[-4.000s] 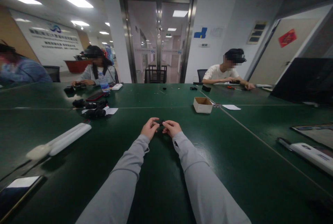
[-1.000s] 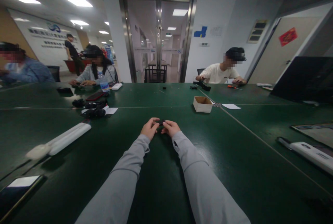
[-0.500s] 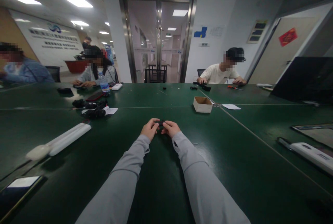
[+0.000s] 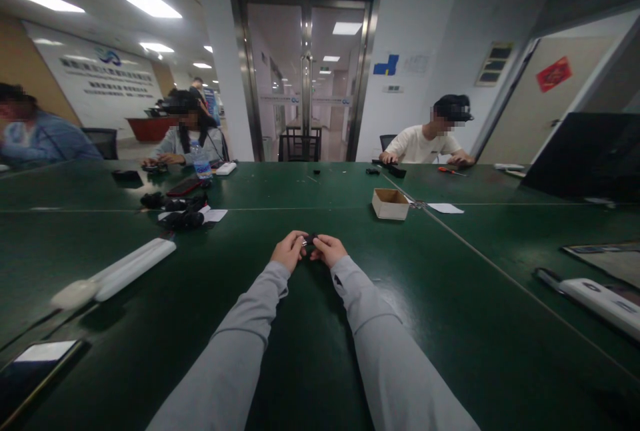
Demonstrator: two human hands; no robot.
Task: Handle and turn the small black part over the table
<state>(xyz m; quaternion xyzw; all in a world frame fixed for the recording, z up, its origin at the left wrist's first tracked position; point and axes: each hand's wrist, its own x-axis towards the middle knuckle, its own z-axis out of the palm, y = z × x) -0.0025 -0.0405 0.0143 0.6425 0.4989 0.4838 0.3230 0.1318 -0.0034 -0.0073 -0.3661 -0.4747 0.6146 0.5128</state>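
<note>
Between my two hands is a small black object (image 4: 309, 239) with a shiny metallic edge on its left side; it is too small to name. My left hand (image 4: 289, 250) grips its left end with thumb and fingers. Pinching the right end, my right hand (image 4: 330, 249) is level with the left one. Both hands hover at or just over the green table (image 4: 320, 324), and I cannot tell whether they touch it. Fingers cover much of the object.
An open cardboard box (image 4: 391, 205) stands ahead to the right, near white paper (image 4: 446, 208). Black gear (image 4: 184, 211), a water bottle (image 4: 201, 163) and a white power strip (image 4: 135, 267) lie left. A phone (image 4: 37, 377) is front left. Co-workers sit across the table.
The small black object has tilted slightly, and more of its metallic edge shows by my left fingers. My hands stay in nearly the same place.
</note>
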